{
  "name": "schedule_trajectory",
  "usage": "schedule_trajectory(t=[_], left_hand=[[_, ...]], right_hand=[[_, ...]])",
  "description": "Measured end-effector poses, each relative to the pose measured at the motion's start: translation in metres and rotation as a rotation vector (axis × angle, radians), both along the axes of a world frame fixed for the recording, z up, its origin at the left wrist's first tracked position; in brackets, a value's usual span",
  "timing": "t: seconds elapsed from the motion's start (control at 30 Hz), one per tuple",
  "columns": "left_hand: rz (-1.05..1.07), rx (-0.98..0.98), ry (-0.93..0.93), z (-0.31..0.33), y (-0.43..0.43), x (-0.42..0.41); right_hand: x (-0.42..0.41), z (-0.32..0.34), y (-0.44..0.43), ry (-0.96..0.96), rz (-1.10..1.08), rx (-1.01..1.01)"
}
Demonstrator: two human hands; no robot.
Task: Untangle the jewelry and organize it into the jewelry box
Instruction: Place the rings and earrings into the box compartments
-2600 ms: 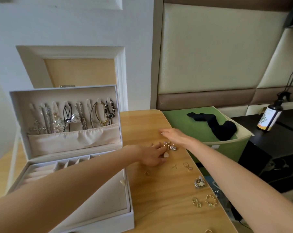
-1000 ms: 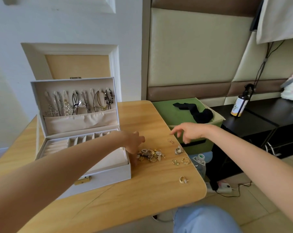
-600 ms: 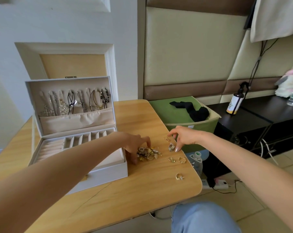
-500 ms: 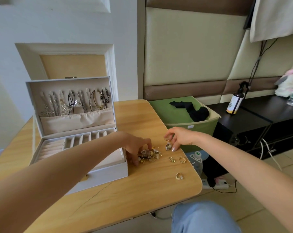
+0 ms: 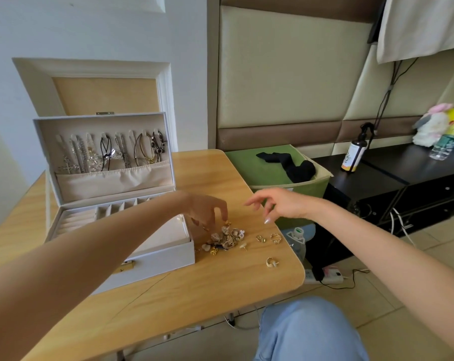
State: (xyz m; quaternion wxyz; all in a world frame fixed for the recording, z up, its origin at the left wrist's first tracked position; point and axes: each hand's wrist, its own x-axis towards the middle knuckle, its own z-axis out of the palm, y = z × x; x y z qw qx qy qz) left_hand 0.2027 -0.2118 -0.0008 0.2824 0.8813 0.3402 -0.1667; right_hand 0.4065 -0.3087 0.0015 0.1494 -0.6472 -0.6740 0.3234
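The left hand (image 5: 206, 209) curls its fingertips down into the tangled heap of gold and silver jewelry (image 5: 226, 238); whether it pinches a piece I cannot tell; the right hand (image 5: 286, 204) hovers nearby, fingers loosely spread, holding nothing. The heap lies on the light wooden table (image 5: 220, 295), just beside the open white jewelry box (image 5: 163, 264).

One jewelry box (image 5: 158, 264), one pile (image 5: 226, 238), two hands (image 5: 207, 207) (image 5: 286, 204)

Glossy gold and silver metal jewelry (image 5: 224, 239) on smooth, matt wood-grain table (image 5: 194, 290)

left forearm (image 5: 90, 256) and right forearm (image 5: 377, 251): bare along the full visible length. right hand (image 5: 286, 204): long nails (image 5: 267, 220), pale glossy polish. lower centre of the frame: one leg (image 5: 306, 332) in light blue denim.
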Motion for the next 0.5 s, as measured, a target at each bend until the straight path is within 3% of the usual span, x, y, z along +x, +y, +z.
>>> schedule_trajectory(t=[0.17,0.33,0.5], left_hand=[[-0.046,0.289,0.061,-0.021,0.000,0.008],[-0.097,0.214,0.036,-0.017,-0.010,0.007],[-0.137,0.151,0.078,-0.004,-0.020,0.007]], right_hand=[[0.011,0.006,-0.034,-0.259,0.030,-0.337],[-0.008,-0.030,-0.051,-0.326,-0.005,-0.137],[-0.019,-0.040,-0.038,-0.154,-0.041,-0.050]])
